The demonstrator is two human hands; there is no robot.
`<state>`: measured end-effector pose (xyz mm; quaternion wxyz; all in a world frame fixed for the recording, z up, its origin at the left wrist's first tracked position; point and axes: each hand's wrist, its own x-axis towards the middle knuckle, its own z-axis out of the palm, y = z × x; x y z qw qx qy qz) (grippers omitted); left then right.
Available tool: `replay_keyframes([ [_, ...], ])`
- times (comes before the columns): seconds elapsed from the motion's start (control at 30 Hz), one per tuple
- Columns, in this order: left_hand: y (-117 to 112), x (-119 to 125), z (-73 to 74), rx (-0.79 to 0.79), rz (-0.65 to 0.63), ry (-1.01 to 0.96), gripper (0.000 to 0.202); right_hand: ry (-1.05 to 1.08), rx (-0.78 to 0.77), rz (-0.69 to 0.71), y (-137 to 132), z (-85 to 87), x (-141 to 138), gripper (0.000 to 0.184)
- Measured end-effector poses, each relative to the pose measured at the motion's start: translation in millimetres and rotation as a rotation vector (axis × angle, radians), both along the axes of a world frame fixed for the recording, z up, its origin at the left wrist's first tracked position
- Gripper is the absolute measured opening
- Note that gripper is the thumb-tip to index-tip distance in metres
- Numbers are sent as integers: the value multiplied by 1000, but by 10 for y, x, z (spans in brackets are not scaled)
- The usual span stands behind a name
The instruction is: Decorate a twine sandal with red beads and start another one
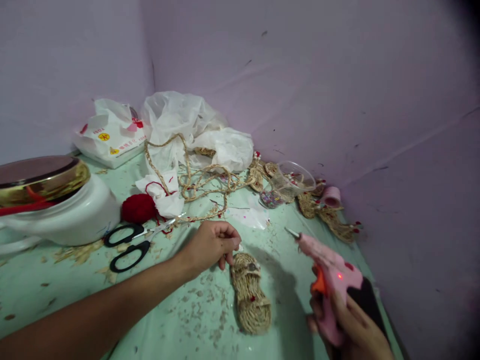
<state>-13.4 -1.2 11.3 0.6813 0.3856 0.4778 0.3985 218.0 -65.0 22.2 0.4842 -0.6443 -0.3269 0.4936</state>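
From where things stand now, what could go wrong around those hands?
The red light on the pink glue gun in the right hand is lit, so its metal tip may be hot and could burn the left hand if they touch. A stray drip could mark the woven sandal between the hands. The black-handled scissors lie near the left forearm, which might knock them.

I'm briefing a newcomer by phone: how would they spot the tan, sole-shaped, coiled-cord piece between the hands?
On the pale green table, find the right hand holding a pink glue gun. Left of it, by the left hand, lies the tan, sole-shaped, coiled-cord piece. Unlike the similar tan pieces near the pale purple wall, it lies apart, nearer the viewer.
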Motion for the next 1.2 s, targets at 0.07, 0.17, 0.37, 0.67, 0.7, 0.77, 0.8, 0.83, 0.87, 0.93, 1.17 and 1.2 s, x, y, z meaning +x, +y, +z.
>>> replay_keyframes([
  [0.07, -22, -2, 16, 33, 26, 74, 7, 101, -43, -113, 201, -13, 10, 26],
  [0.17, -58, 0, 20, 104, 52, 172, 7, 75, -84, -95, 440, -81, 23, 24],
  [0.37, -150, 5, 21, 263, 66, 302, 8, -900, -80, -37, 354, -46, 210, 32],
  [0.67, -229, 5, 7, 630, 12, 515, 11, -532, 370, 399, 306, -178, -394, 20],
  [0.7, -231, 11, -6, 649, 13, 516, 11, -507, 372, 423, 316, -210, -432, 22],
  [0.77, -237, 22, -29, 674, 10, 511, 11, -472, 381, 459, 316, -257, -466, 26],
  [0.8, -241, 27, -38, 684, 11, 508, 11, -460, 391, 476, 310, -269, -470, 27],
  [0.83, -245, 30, -46, 690, 8, 506, 11, -451, 398, 487, 302, -275, -468, 27],
  [0.87, -248, 32, -53, 695, 5, 506, 11, -445, 401, 492, 294, -277, -464, 28],
  [0.93, -252, 36, -61, 697, -6, 509, 11, -442, 406, 493, 283, -271, -456, 28],
  [1.17, -263, 81, -25, 663, 8, 531, 10, -465, 438, 490, 274, -259, -474, 24],
  [1.2, -264, 88, -15, 648, 12, 536, 10, -466, 438, 489, 273, -258, -477, 24],
])
